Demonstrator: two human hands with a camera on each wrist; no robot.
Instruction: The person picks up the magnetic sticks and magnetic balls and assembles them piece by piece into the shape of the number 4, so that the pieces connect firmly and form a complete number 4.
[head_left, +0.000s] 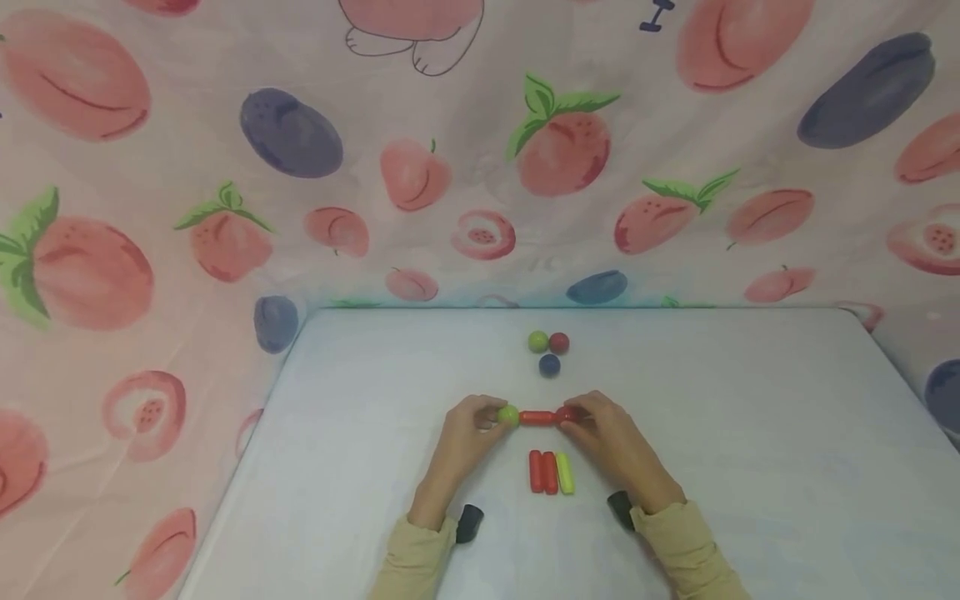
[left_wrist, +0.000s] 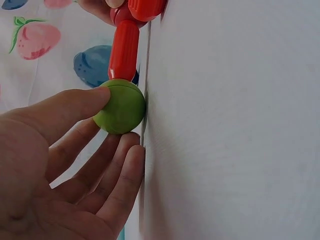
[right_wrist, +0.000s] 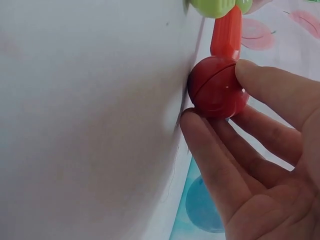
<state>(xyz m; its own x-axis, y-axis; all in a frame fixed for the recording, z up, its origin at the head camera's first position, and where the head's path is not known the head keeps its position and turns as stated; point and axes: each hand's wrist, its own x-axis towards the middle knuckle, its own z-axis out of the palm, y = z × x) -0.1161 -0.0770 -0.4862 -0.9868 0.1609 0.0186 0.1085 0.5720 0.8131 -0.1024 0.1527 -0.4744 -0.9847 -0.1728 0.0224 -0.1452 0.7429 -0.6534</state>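
Note:
A red rod (head_left: 536,417) lies between a green ball (head_left: 508,415) on its left end and a red ball (head_left: 566,415) on its right end. My left hand (head_left: 471,433) pinches the green ball between thumb and fingers. On the other side, my right hand (head_left: 611,437) pinches the red ball the same way. In the left wrist view the rod (left_wrist: 124,50) meets the green ball (left_wrist: 120,106) directly. The right wrist view has the rod (right_wrist: 226,32) against the red ball (right_wrist: 218,86), which shows a seam line.
Nearer the person lie two red rods (head_left: 542,472) and a yellow-green rod (head_left: 565,473) side by side. Farther back sit a green ball (head_left: 537,341), a red ball (head_left: 558,342) and a blue ball (head_left: 550,365) on the white table (head_left: 360,467). Fruit-print cloth (head_left: 480,192) hangs behind.

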